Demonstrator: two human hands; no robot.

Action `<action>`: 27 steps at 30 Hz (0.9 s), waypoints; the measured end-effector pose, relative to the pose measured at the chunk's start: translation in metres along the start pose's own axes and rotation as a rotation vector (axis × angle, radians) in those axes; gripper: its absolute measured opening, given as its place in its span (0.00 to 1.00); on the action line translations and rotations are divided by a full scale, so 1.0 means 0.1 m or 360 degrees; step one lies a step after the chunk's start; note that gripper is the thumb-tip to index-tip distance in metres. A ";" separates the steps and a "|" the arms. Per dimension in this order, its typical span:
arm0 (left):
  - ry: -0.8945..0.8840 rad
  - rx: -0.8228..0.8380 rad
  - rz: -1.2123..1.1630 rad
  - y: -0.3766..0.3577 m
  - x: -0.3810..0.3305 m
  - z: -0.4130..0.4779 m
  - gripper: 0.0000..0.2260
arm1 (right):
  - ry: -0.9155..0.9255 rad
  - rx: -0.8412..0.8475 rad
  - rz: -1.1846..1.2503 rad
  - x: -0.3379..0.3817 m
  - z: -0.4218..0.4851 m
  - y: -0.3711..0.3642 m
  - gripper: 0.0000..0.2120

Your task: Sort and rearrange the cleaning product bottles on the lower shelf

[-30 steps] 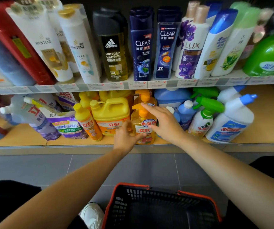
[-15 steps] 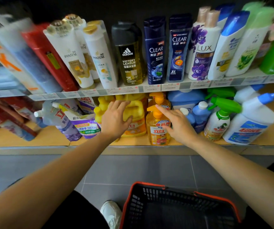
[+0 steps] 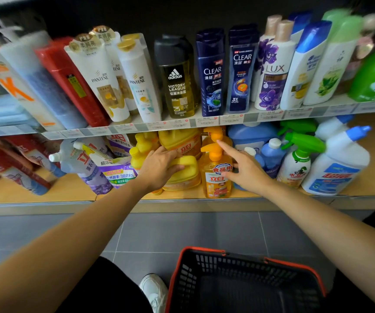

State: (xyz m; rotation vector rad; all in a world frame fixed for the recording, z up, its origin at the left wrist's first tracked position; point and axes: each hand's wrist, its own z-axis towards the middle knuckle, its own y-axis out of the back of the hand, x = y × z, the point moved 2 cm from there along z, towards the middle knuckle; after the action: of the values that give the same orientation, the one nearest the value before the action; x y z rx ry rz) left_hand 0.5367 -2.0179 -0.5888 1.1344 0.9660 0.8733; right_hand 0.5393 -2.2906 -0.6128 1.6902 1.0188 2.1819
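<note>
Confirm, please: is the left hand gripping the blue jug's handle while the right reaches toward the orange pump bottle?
The head view shows the jug is yellow, not blue; left hand, right hand and orange pump bottle are as stated.

Left hand [image 3: 159, 168] curled — right hand [image 3: 248, 175] splayed

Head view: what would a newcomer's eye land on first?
Two bare arms stretched to the middle of the lower shelf: the left hand grips the handle of the yellow jug, and the right hand is spread open beside the orange pump bottle, forefinger at its pump. Below, a black basket with a red rim sits on the grey floor; above, a packed row of shampoo bottles.
</note>
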 end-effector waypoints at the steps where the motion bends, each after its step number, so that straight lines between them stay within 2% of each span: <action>1: 0.0011 -0.0007 -0.0047 0.02 0.01 -0.02 0.19 | -0.0013 -0.0017 0.0058 0.03 -0.03 0.02 0.43; 5: 0.0064 0.0028 -0.0177 0.17 0.00 -0.13 0.18 | 0.0043 -0.0297 0.0019 0.21 -0.24 0.08 0.31; 9: 0.0020 0.0063 -0.0218 0.35 -0.18 -0.27 0.18 | 0.0005 -0.0249 0.0263 0.40 -0.45 0.02 0.21; 11: 0.0060 0.0037 -0.0371 0.47 -0.29 -0.36 0.16 | -0.0036 -0.0187 0.0311 0.48 -0.52 -0.04 0.23; 14: 0.0008 0.0092 -0.0613 0.64 -0.51 -0.50 0.14 | -0.0030 0.0018 0.0376 0.60 -0.61 -0.13 0.33; 17: -0.0038 0.0206 -0.0968 0.73 -0.75 -0.61 0.16 | 0.0034 0.0172 0.0336 0.66 -0.70 -0.18 0.42; 21: 0.0015 0.0239 -0.1478 0.75 -1.00 -0.71 0.16 | -0.0009 0.0108 0.0383 0.65 -0.90 -0.01 0.46; 27: -0.0027 0.0068 -0.1530 0.75 -1.24 -0.65 0.16 | -0.0126 -0.0064 0.0605 0.51 -1.21 0.32 0.43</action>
State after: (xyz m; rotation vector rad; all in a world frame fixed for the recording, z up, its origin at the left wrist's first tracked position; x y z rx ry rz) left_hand 0.4278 -2.0957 -0.5035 0.5747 1.3354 0.0603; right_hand 0.4204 -2.3343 -0.5659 2.0732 0.6713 2.3086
